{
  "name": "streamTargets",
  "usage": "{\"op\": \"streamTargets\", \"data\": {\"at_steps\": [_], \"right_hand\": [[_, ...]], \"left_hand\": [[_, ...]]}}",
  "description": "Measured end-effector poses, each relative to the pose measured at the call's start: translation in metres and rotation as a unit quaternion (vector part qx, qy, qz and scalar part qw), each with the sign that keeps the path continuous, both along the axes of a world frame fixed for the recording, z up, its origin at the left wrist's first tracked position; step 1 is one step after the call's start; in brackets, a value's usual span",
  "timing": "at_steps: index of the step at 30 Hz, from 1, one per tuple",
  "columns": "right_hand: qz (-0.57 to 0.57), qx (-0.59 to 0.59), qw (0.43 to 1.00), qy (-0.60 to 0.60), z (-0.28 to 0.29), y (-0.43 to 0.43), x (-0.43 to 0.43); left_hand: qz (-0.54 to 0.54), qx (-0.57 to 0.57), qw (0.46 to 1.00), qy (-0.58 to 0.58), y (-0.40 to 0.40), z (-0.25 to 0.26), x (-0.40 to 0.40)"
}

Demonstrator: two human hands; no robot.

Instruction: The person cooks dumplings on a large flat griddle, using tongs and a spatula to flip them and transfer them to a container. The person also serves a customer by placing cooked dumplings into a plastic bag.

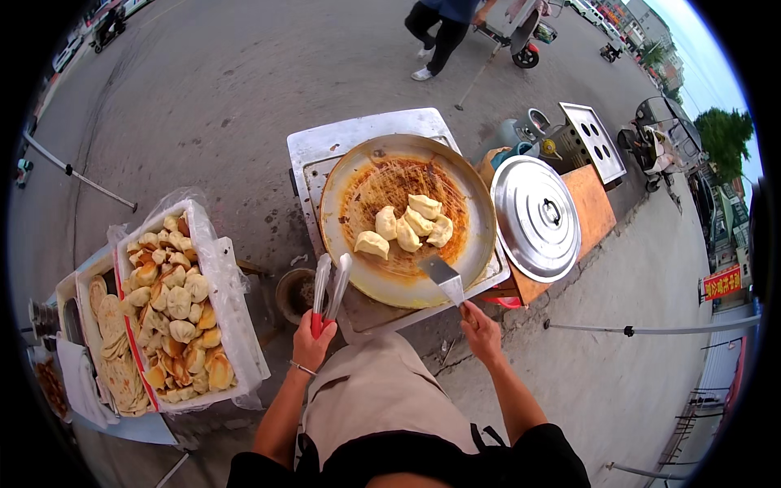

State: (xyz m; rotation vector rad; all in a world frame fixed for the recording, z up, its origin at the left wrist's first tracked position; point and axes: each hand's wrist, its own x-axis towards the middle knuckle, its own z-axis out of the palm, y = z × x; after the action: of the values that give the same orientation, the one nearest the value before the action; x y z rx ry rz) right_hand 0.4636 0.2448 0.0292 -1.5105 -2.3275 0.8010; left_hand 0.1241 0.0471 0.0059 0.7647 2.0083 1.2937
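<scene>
In the head view a large round flat pan (341,201) sits on a metal stove top (366,125) straight in front of me. Several pale filled dumplings (418,221) lie grouped around its browned middle. My left hand (313,341) grips the red handles of metal tongs (331,287), whose tips stand apart by the pan's lower left rim, holding no food. With my right hand (482,334) I hold a metal spatula (444,277) by its wooden handle. The spatula's blade is over the pan's near right part, below the dumplings and apart from them.
Left stands a white foam box (229,341) of browned buns, beside stacked flatbreads (115,341). A metal lid (537,219) leans right of the pan on an orange-brown table (589,204). Behind are a gas cylinder (511,133) and a perforated metal unit (592,140). A person (442,30) walks ahead.
</scene>
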Motion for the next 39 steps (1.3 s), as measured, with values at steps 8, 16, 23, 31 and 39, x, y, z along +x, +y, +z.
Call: {"op": "streamTargets", "data": {"at_steps": [8, 16, 23, 31, 39], "right_hand": [[-0.074, -0.027, 0.996, 0.034, -0.085, -0.038, -0.009], [-0.045, -0.107, 0.938, 0.327, -0.161, -0.024, -0.031], [-0.002, -0.072, 0.990, 0.120, -0.130, -0.023, -0.024], [0.135, 0.057, 0.971, 0.190, -0.081, -0.004, -0.068], [0.274, -0.039, 0.931, 0.236, -0.057, -0.104, -0.189]], "left_hand": [[-0.030, -0.060, 0.998, 0.019, 0.012, 0.000, 0.026], [0.014, -0.057, 0.998, 0.032, -0.001, 0.008, 0.044], [0.131, -0.037, 0.991, 0.019, -0.058, 0.032, 0.071], [0.308, -0.019, 0.950, -0.050, -0.143, 0.066, 0.095], [0.424, 0.002, 0.905, 0.043, -0.259, 0.056, 0.064]]}}
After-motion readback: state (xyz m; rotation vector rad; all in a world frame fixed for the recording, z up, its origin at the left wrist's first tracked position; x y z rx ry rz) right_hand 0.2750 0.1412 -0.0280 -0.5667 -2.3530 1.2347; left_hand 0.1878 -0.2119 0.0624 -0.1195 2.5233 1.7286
